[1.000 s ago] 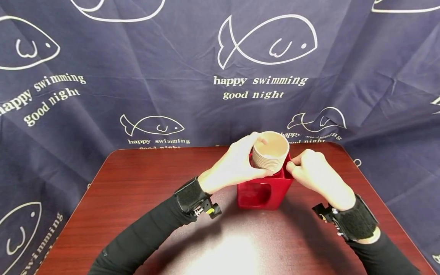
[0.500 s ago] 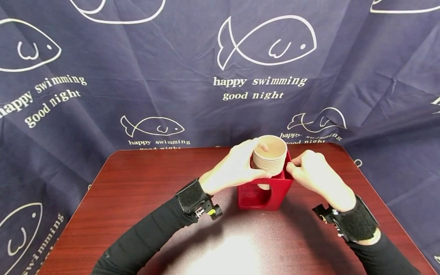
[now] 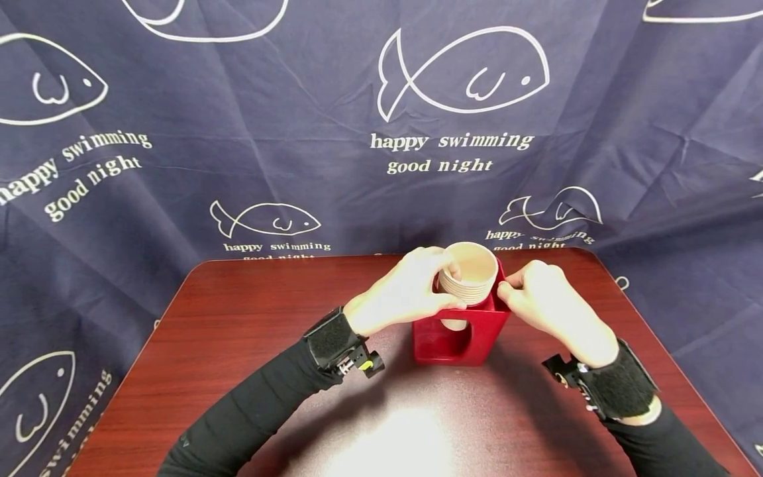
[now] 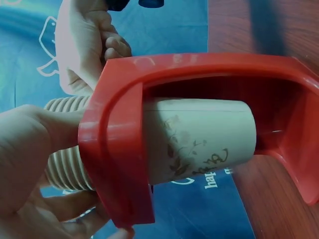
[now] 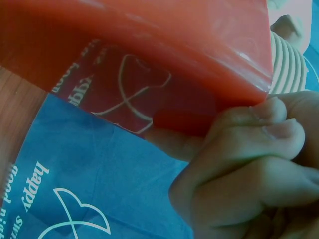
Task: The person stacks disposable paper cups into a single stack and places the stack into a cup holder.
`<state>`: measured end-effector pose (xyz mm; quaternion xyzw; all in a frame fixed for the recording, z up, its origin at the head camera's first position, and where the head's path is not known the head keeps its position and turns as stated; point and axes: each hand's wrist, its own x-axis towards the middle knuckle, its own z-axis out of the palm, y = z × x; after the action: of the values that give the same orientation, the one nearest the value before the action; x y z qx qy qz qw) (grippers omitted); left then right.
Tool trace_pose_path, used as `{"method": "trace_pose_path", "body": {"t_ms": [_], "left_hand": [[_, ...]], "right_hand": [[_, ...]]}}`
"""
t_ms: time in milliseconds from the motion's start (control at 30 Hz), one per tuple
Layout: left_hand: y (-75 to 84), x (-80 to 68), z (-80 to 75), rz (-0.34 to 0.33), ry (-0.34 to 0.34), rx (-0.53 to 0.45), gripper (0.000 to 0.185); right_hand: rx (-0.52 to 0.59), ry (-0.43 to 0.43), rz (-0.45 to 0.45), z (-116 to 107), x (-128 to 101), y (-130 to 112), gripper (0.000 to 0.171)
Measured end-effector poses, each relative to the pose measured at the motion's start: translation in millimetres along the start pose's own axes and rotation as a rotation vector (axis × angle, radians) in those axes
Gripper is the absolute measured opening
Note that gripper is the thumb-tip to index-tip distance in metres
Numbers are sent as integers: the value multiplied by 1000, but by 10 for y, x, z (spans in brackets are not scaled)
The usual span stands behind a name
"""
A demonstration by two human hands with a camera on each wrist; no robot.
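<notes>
A stack of beige paper cups [image 3: 469, 277] stands partway inside a red plastic holder [image 3: 459, 334] with a window cut in its front, on the dark wood table [image 3: 238, 344]. My left hand [image 3: 408, 291] grips the stack near its rims. In the left wrist view the bottom cup [image 4: 199, 139], printed with a floral mark, shows through the holder's [image 4: 119, 164] opening. My right hand [image 3: 545, 301] pinches the holder's upper right edge; in the right wrist view its curled fingers [image 5: 249, 149] clamp the red wall [image 5: 164, 55].
A navy cloth [image 3: 298, 132] printed with white fish and lettering hangs behind the table and drapes down both sides. Both forearms wear black sleeves and wrist straps. A bright glare lies on the table's near middle [image 3: 393, 437].
My left hand has lowered the cup stack deeper into the red holder; the bottom cup now shows in the front window. My right hand has kept its pinch on the holder's edge.
</notes>
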<state>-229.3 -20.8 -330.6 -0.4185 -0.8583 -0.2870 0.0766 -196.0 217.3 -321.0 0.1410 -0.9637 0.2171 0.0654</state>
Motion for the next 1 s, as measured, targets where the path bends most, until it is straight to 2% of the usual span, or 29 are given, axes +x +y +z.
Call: {"method": "trace_pose_path", "body": {"t_ms": [67, 200, 333, 433, 600, 800, 933, 1000], "left_hand": [[-16, 5, 15, 14, -13, 11, 29], [-37, 5, 46, 3, -50, -50, 16], [-37, -12, 61, -37, -70, -67, 16], [-35, -33, 64, -42, -55, -57, 16], [-13, -117, 36, -24, 19, -66, 13], [43, -307, -87, 9, 138, -22, 14], [37, -473, -163, 31, 233, -53, 25], [15, -574, -171, 12, 268, -77, 30]], "right_hand": [[2, -6, 4, 2, -2, -1, 41], [4, -14, 10, 2, -10, -5, 42], [11, -12, 1, 10, -13, 3, 41], [16, -5, 4, 18, -17, 8, 41], [31, 0, 33, 39, -30, 10, 39], [199, -60, 131, 38, -118, 38, 22], [243, -21, 130, 46, -220, 41, 32], [240, 21, 122, 52, -276, 36, 36]]}}
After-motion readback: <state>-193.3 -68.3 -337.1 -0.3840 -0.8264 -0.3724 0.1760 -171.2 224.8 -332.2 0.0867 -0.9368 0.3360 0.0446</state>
